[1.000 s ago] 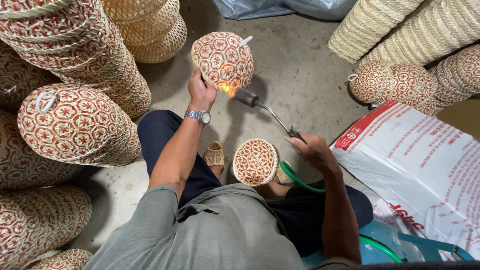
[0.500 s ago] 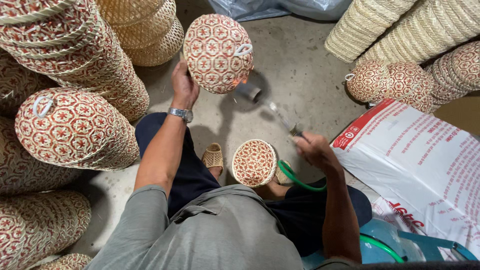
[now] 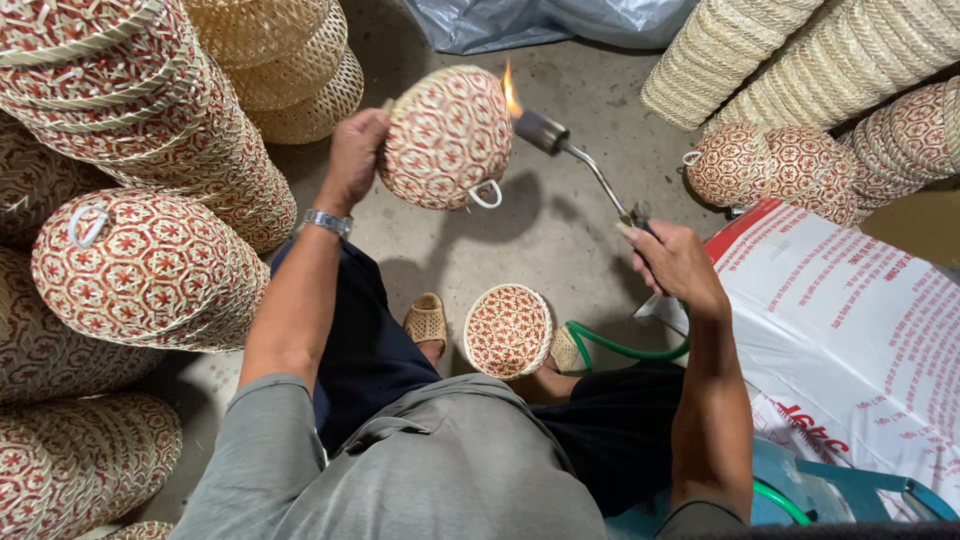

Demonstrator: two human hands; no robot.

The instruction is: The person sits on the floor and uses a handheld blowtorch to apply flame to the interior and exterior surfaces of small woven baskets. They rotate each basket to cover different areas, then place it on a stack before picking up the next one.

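My left hand (image 3: 357, 155) holds up a round woven basket lid (image 3: 447, 137), red and cream with a small white loop handle. My right hand (image 3: 677, 262) grips a gas torch (image 3: 580, 160) whose nozzle points at the lid's upper right edge. A small orange flame (image 3: 511, 91) burns against that edge. A green hose (image 3: 612, 348) runs from the torch down past my right leg. Between my feet on the concrete floor sits a second woven basket piece (image 3: 507, 330) with the same pattern.
Stacks of patterned woven baskets (image 3: 140, 250) crowd the left side. Plain straw-coloured stacks (image 3: 790, 55) and more patterned ones (image 3: 790, 165) stand at the upper right. A white printed sack (image 3: 860, 330) lies at the right. A blue stool (image 3: 800, 490) is under me.
My left hand has turned the lid and lifted it. The torch has swung from under the lid up to its upper right edge, with the flame now on that side.
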